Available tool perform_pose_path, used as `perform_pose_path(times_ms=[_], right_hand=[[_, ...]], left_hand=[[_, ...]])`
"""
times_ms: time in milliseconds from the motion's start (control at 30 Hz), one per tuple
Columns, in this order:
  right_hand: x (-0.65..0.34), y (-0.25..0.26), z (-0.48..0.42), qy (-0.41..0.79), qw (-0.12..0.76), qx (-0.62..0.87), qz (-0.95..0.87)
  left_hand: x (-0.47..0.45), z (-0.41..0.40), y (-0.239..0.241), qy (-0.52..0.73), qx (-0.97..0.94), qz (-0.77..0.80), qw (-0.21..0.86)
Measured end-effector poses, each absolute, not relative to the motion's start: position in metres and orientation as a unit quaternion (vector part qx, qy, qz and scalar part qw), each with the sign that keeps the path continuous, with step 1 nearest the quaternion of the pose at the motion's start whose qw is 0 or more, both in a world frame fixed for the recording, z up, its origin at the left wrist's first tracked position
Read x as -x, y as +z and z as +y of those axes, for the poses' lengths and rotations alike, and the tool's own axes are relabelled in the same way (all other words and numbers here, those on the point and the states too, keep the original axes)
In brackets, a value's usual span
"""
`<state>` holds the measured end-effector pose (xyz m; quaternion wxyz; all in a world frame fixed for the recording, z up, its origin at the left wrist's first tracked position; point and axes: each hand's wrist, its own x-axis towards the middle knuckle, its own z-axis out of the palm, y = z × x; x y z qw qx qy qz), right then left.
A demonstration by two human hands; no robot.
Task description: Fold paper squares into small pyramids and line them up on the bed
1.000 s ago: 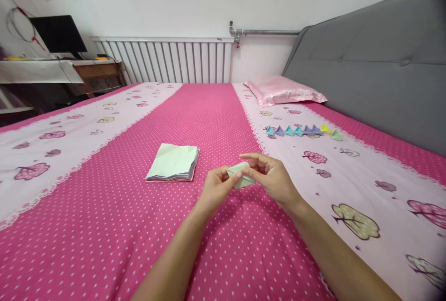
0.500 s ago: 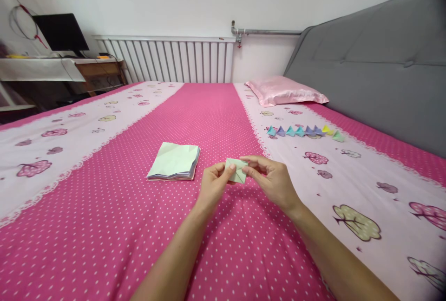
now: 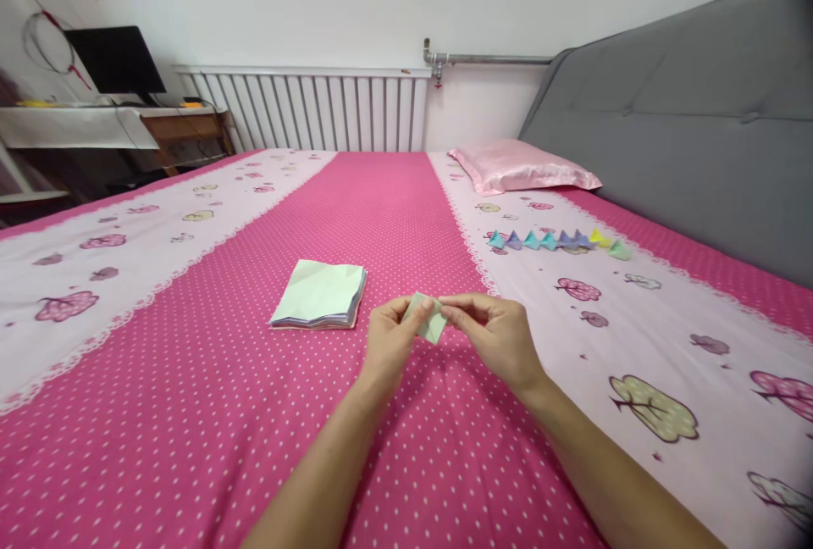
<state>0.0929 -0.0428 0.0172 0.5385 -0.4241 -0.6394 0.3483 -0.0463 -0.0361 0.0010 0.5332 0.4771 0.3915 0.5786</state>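
Left hand (image 3: 389,344), right hand (image 3: 501,337) on paper (image 3: 430,324), tip down

Pale green folded paper (image 3: 431,320), pink white-dotted bedspread (image 3: 190,413), pale pink pillow (image 3: 521,163), grey headboard (image 3: 686,134)

Bare forearms (image 3: 330,464), bare left hand (image 3: 389,347), right hand (image 3: 503,344)

Pale green folded paper piece (image 3: 430,322), small, creased, tilted, held above pink dotted bedspread (image 3: 254,413).
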Motion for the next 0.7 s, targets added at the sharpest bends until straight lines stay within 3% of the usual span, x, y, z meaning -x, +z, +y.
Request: perform_pose_path(times_ms=[467,700], right_hand=[[-0.0927,0.0147,-0.0386,0.494,0.466,0.417,-0.604],[-0.0916,0.0161,-0.0373,0.514,0.517,0.452,-0.514]], left_hand=[[0.0466,-0.0385,0.0008,0.580,-0.475,0.409,0.521],[0.0435,-0.0400,0.0071,0.543,-0.457,0.409,0.574]])
